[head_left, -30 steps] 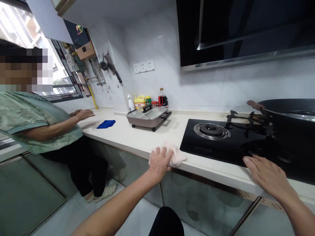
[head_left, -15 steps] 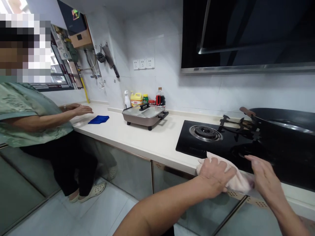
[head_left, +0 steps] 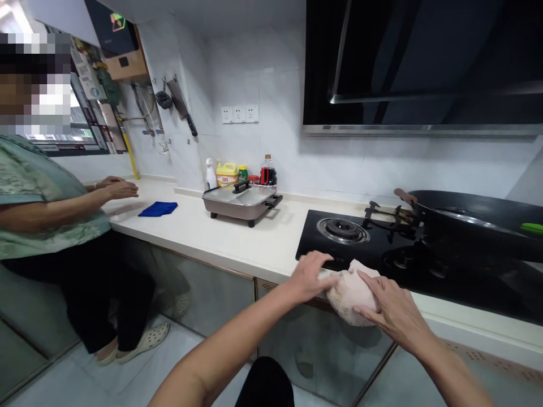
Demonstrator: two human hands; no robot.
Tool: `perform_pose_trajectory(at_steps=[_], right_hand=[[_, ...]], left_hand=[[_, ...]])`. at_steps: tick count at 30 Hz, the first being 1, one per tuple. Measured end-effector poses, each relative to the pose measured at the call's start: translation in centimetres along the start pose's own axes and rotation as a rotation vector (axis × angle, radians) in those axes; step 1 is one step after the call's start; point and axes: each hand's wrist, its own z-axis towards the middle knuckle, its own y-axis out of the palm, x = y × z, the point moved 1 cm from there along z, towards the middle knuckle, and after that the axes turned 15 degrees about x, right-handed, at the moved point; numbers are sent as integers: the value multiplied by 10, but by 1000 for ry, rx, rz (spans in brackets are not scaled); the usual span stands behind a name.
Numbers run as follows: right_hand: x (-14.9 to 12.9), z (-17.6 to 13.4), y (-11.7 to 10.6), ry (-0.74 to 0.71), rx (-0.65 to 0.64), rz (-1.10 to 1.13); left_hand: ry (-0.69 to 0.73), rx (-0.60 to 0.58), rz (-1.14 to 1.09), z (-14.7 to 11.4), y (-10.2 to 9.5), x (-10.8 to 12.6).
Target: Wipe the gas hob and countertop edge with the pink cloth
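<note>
A pale pink cloth (head_left: pixel 353 294) is bunched at the counter's front edge, beside the black gas hob (head_left: pixel 305 240). My right hand (head_left: pixel 396 311) grips it from the right, thumb below and fingers over the top. To its left, my left hand (head_left: pixel 310 277) has its fingers apart, with the lower fingertips at the cloth's left edge; I cannot tell whether they touch it. Behind the hands, a bare burner (head_left: pixel 343 229) shows on the hob's left side. A large black wok (head_left: pixel 466 226) with a wooden handle stands on the right part of the hob.
A lidded electric pan (head_left: pixel 240 210) stands on the white counter (head_left: pixel 190 232), with bottles (head_left: pixel 227 172) behind it. Farther left lies a folded blue cloth (head_left: pixel 158 209), near another person (head_left: pixel 46 192) at the counter. The range hood (head_left: pixel 407 73) overhangs the hob.
My left hand has let go of the cloth and moved left. My right hand has moved left and taken hold of it. The view has shifted slightly to the right.
</note>
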Motion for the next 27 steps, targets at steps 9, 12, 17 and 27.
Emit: perform_pose_trajectory(at_steps=[9, 12, 17, 27], right_hand=[[-86, 47, 35, -237, 37, -54], [-103, 45, 53, -235, 164, 8], [-81, 21, 57, -302, 304, 88], [88, -61, 19, -202, 179, -90]], left_hand=[[-313, 11, 218, 11, -21, -48], [-320, -13, 232, 8, -19, -44], [-286, -27, 280, 6, -23, -43], [-264, -8, 248, 1, -21, -43]])
